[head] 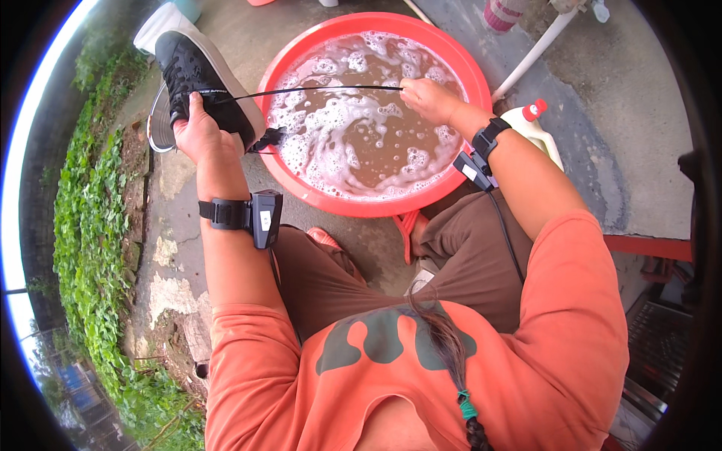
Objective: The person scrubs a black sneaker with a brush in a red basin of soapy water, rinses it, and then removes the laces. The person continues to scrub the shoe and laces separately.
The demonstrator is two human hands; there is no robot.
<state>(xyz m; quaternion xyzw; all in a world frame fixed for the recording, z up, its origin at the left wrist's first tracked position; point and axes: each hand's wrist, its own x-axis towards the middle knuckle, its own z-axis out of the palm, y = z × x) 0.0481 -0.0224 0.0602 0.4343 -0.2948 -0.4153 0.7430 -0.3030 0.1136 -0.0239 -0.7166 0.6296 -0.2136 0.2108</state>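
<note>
My left hand point(200, 132) grips a black sneaker point(194, 65) with a white sole, thumb laid across its lacing. From the shoe a black shoelace point(321, 88) runs taut to the right. Its far end is pinched in my right hand point(428, 100), which hangs above the soapy water point(372, 135). That brownish, foamy water fills a large red basin point(316, 198) on the ground in front of me. The shoe is held at the basin's left rim, above it. Beside the shoe's heel, a dark item point(271, 138) droops over the rim; I cannot tell what it is.
A white bottle with a red cap point(535, 121) stands right of the basin, near a white pipe point(536, 56). Behind the shoe are a white bucket point(158, 28) and a metal basin point(159, 124). Green plants point(90, 220) line the left side. My sandalled foot point(414, 231) is close to the basin.
</note>
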